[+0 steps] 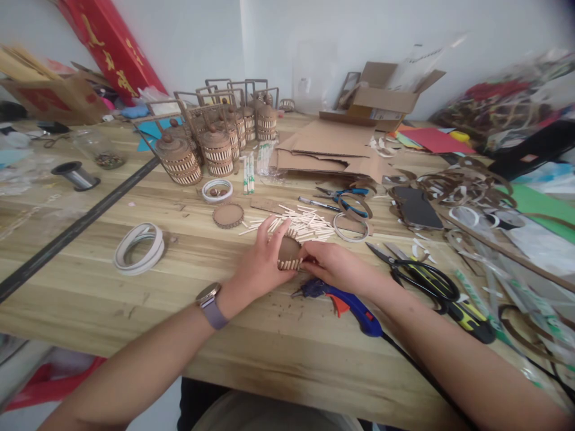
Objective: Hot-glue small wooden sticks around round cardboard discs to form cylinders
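Between my hands is a small round cardboard basket base, with short pale sticks standing along its near edge. My left hand curls round its left side, wearing a watch at the wrist. The fingers of my right hand pinch at its right edge; whether a stick is between them is hidden. Just beyond lies a loose pile of short wooden sticks. A round cardboard disc with a corrugated rim rests to the left of the pile. A blue glue gun lies under my right forearm.
Several finished lidded baskets with tall handles stand at the back left. Black scissors and a yellow cutter lie at right, near curled brown strips. Cardboard sheets lie behind. A white strip roll is at left.
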The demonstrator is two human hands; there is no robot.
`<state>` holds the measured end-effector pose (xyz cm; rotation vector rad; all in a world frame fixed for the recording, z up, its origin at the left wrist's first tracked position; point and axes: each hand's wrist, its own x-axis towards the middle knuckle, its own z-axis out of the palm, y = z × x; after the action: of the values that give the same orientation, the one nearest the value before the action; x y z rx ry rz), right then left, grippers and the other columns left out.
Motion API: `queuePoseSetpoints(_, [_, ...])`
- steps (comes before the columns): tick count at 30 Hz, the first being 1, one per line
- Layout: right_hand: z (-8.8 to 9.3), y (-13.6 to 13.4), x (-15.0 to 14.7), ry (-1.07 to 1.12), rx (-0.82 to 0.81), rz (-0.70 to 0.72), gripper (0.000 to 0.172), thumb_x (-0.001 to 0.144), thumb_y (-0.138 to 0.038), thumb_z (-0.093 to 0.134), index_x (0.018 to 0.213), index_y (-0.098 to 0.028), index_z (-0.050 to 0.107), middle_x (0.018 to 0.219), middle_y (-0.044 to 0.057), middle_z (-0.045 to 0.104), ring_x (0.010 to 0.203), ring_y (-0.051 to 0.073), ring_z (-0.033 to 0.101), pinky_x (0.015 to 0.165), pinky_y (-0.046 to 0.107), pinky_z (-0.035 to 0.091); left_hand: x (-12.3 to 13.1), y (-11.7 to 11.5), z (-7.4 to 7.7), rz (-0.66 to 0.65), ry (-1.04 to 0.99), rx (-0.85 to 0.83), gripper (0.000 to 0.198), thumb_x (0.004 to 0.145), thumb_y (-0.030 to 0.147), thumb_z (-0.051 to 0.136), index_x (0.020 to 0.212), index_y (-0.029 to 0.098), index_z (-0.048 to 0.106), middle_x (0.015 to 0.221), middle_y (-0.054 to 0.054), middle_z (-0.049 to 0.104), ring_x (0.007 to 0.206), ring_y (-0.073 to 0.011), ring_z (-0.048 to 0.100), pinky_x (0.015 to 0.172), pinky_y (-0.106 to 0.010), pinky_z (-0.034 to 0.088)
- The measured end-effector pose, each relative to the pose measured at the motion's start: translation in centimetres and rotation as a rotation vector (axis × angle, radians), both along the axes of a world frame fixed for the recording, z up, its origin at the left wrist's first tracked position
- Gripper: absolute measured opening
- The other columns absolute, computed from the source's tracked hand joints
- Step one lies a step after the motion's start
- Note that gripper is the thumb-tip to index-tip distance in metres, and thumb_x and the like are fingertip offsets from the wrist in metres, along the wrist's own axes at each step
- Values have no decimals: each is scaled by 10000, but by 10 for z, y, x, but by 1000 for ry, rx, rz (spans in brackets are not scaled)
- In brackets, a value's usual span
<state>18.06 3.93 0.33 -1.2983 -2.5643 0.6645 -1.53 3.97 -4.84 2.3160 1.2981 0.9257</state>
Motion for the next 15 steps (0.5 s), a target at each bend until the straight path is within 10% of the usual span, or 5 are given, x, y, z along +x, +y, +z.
queuePoseSetpoints(15, [6, 2, 5, 20, 112, 59, 174, 885, -181, 614, 1058, -195, 605, 975, 69, 661, 855, 197, 610, 741, 296, 458, -5, 3, 4, -46, 16, -63, 1070, 670, 237, 861, 1499, 331, 190, 1543, -160, 201, 1447, -408, 285, 1071, -587, 446])
